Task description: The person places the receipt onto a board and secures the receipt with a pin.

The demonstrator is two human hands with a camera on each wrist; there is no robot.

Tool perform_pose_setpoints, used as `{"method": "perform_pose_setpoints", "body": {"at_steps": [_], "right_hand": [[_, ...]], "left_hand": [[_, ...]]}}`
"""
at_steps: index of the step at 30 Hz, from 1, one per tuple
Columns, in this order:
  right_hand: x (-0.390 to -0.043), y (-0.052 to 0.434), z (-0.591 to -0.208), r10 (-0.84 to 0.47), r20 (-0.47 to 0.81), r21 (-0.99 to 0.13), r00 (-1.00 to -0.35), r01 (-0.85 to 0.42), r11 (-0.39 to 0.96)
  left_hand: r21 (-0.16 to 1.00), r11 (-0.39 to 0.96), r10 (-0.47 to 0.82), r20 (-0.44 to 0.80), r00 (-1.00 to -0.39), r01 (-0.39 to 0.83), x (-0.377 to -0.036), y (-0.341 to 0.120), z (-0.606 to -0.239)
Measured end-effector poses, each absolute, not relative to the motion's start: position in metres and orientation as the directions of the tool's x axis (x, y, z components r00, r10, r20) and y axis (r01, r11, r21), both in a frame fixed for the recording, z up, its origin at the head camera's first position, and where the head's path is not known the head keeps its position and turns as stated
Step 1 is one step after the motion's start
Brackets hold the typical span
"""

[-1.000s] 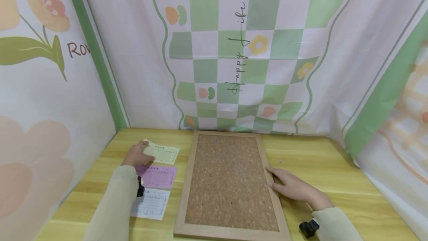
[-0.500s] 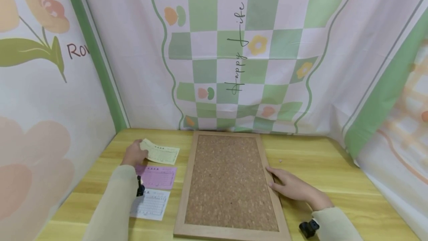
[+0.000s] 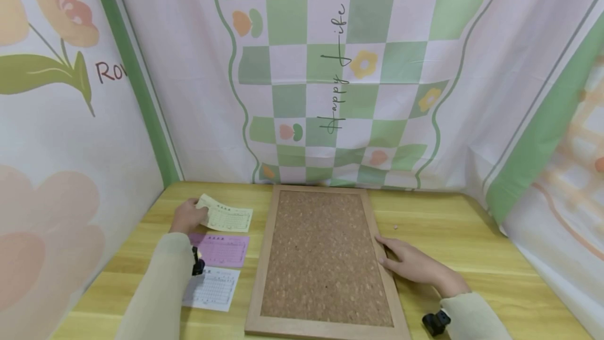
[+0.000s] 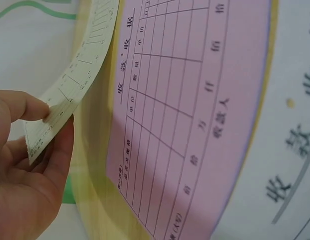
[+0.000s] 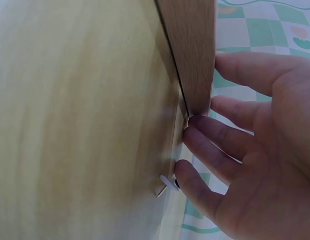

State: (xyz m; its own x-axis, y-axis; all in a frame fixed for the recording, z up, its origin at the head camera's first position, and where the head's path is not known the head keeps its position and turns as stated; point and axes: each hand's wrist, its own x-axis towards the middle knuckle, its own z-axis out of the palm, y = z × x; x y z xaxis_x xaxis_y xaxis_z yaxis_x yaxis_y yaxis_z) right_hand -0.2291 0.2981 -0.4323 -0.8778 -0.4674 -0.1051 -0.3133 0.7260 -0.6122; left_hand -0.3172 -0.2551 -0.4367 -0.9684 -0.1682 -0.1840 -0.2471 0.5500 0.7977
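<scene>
My left hand (image 3: 187, 216) pinches the left end of a pale yellow receipt slip (image 3: 230, 218) between thumb and fingers. In the left wrist view the slip (image 4: 77, 82) curves up off the table at that end. Below it in the head view lie a pink receipt slip (image 3: 224, 250) and a white one (image 3: 213, 288), both partly covered by the left arm. My right hand (image 3: 415, 261) rests against the right side of a wood-framed corkboard (image 3: 325, 256). Seen from the right wrist, its extended fingertips touch the frame (image 5: 192, 50).
A push pin (image 5: 167, 183) lies on the wooden table close to the right hand's fingertips, a small dot in the head view. Printed curtains (image 3: 325, 93) enclose the table at the back and sides. The corkboard's far end reaches the back curtain.
The left hand has taken hold of the yellow slip's left end and raised it, shifting the slip slightly left. The right hand and corkboard have stayed put.
</scene>
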Motion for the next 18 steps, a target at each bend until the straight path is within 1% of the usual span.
{"method": "perform_pose_setpoints", "body": {"at_steps": [5, 8, 18], "right_hand": [[-0.2281, 0.2980, -0.4325, -0.483, -0.095, -0.609, -0.870, -0.333, 0.720], [-0.2285, 0.2983, -0.4325, -0.479, -0.103, -0.617, -0.872, -0.322, 0.718], [-0.2272, 0.2976, -0.4299, -0.486, -0.095, -0.608, -0.869, -0.336, 0.720]], "left_hand": [[0.809, 0.531, -0.161, -0.196, -0.967, -0.252, -0.3136, -0.2541, -0.4329], [0.810, 0.528, -0.156, -0.202, -0.967, -0.254, -0.3135, -0.2546, -0.4321], [0.853, 0.458, -0.130, -0.213, -0.968, -0.249, -0.3131, -0.2583, -0.4328]]}}
